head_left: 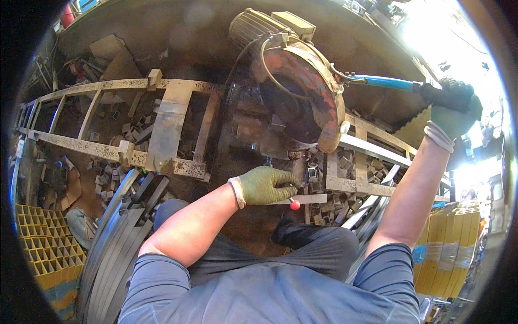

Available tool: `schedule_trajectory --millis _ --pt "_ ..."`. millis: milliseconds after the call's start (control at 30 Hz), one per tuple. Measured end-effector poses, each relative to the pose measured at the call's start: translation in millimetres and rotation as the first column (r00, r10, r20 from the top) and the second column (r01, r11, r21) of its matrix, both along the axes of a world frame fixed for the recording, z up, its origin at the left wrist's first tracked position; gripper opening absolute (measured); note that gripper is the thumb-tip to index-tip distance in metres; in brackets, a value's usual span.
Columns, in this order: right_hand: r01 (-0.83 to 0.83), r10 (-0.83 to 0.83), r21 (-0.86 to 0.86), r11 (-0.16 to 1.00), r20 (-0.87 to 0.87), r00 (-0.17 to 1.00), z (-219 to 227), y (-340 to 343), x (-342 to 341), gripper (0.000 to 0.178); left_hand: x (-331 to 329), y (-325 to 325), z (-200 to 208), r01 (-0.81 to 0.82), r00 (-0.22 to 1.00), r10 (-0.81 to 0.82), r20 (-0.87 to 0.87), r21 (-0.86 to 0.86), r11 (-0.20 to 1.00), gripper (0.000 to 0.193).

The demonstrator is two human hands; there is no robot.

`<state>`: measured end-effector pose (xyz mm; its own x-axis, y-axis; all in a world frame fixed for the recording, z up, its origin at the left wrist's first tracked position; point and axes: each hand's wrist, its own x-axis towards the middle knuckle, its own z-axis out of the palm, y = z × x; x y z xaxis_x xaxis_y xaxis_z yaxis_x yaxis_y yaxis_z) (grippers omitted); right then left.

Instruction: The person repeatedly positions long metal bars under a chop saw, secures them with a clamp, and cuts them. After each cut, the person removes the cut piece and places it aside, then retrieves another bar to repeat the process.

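Note:
My right hand (458, 105), in a dark-palmed green glove, is wrapped round the black grip at the end of a blue handle (386, 82). That handle runs to a large cut-off saw with a curved, worn blade guard (318, 70) and a ribbed motor (256, 27). The blade area under the guard is dark and partly hidden. My left hand (267, 185), gloved in green, is closed over a short lever (292, 200) with a red ball knob (295, 205), below the saw. Close to its fingertips lies the end of a square metal tube (312, 173).
A metal roller frame (97, 147) stretches left, and another frame (372, 189) lies right, with a pale bar (375, 150) across it. Cut tube offcuts (110, 178) pile beneath. Long metal profiles (116, 254) lean beside my left arm. Yellow stacked tubes (46, 237) stand far left.

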<state>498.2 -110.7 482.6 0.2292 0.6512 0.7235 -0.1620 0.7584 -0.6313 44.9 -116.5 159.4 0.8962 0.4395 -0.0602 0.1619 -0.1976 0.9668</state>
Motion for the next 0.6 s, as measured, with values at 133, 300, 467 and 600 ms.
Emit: schedule_trajectory --millis 133,300,467,600 --pt "0.017 -0.017 0.023 1.0 -0.014 1.0 -1.7 2.1 -1.6 0.032 -0.2 1.4 -0.2 -0.002 1.0 0.002 -0.004 0.049 0.999 0.043" --pt "-0.057 0.056 -0.014 0.998 -0.054 0.997 -1.5 0.3 4.6 0.03 -0.5 1.7 -4.2 0.0 1.0 0.0 0.011 0.052 0.999 0.042" --pt "-0.014 0.012 -0.023 1.0 -0.058 0.998 -1.3 -0.9 1.4 0.029 -0.8 2.5 -2.5 0.016 1.0 -0.017 0.019 0.04 0.999 0.043" --pt "0.081 -0.081 -0.008 0.997 -0.058 0.995 -1.8 -0.6 -13.6 0.028 -1.3 4.3 -1.8 0.035 0.999 -0.035 -0.016 0.058 0.998 0.042"
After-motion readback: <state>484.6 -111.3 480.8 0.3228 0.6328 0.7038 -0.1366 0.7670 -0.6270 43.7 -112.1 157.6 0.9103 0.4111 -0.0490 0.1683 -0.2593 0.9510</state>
